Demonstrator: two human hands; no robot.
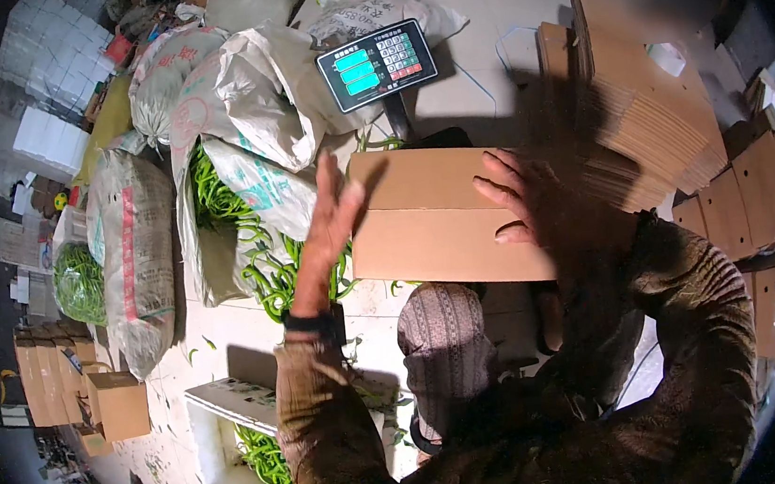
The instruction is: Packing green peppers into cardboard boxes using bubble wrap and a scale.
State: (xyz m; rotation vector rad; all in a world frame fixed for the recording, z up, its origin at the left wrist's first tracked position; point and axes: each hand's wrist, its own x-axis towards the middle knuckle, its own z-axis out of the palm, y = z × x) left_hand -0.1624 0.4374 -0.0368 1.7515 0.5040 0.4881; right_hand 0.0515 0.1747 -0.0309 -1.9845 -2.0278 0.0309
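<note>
Your left hand (332, 212) is wide open, fingers spread, just off the left edge of the closed box (437, 216). The right hand (510, 199) lies flat on its top near the right edge, gripping nothing, probably steadying it. The box sits on the scale under the display (377, 64), sacks (241, 106) of green peppers (262, 265) to its left.

Closed brown cardboard box (437, 216), flaps shut, lying flat on the scale platform

Box (437, 218) apparently on scale (376, 64), sacks (233, 116) left.
</note>
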